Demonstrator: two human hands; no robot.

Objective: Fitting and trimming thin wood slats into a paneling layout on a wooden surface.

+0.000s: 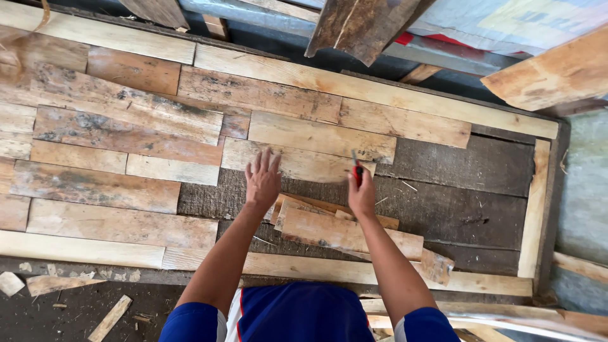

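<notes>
My left hand (262,178) lies flat, fingers spread, on a pale plank (297,161) in a patchwork of wooden boards. My right hand (361,193) grips a thin tool with a red handle (357,170), its tip held against the right end of the same plank. Just below both hands lies a small heap of short loose planks (345,233) on a dark backing board (456,209).
A large wooden frame (380,88) holds several fitted boards on its left and middle. Its right side shows dark bare backing. Offcuts and chips (57,284) lie on the dark floor at the lower left. Rough timbers (361,22) lean across the top.
</notes>
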